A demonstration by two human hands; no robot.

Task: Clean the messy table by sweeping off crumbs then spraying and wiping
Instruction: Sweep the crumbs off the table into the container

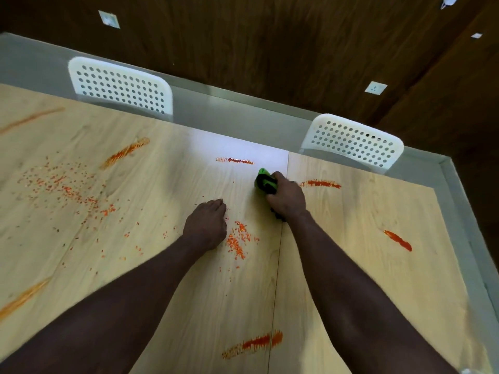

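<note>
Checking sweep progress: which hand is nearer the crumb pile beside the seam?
Left. The left hand is just beside the crumb pile; the right hand, gripping a green tool, lies beyond it.

Table [351,279]: light wood-grain top, formed of two panels joined at a seam. Orange-red crumbs were listed in two lots. A wide scatter [62,184] was spread over the left panel, and a dense heap [237,242] was gathered beside the left hand [206,225], which was rested on the top. Red marks were recorded as a far smear [235,160], a right-edge smear [398,240] and a near smear [253,344]. A green and black cleaning tool [266,182] was held against the top by the right hand [286,198].
</note>
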